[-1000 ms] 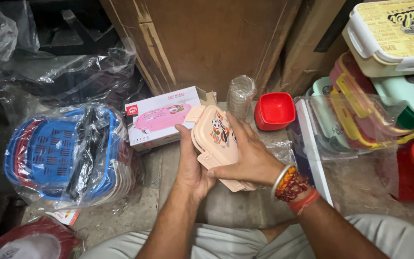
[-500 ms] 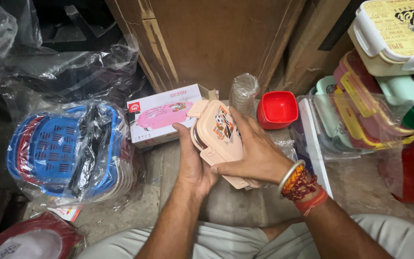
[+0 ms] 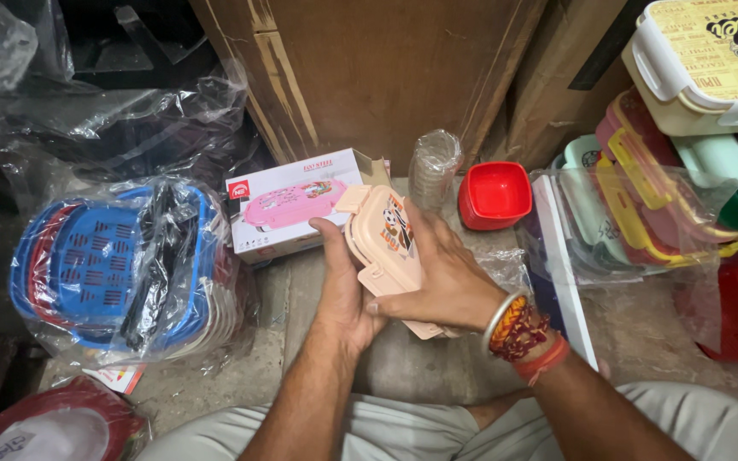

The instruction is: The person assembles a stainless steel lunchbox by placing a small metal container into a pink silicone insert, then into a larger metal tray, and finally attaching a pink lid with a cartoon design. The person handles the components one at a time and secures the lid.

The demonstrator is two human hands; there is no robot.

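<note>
together, left hand (image 3: 343,294) and right hand (image 3: 446,273) clasp the tilted peach lunch box (image 3: 386,248).

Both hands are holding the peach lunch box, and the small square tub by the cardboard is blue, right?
Not quite: the head view shows the small square tub is red. Both the left hand and right hand do hold the peach lunch box.

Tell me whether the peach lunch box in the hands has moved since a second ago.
Barely. The peach lunch box stays in both hands just right of the white carton and left of the red tub; the left hand and right hand only adjust their grip.
</note>
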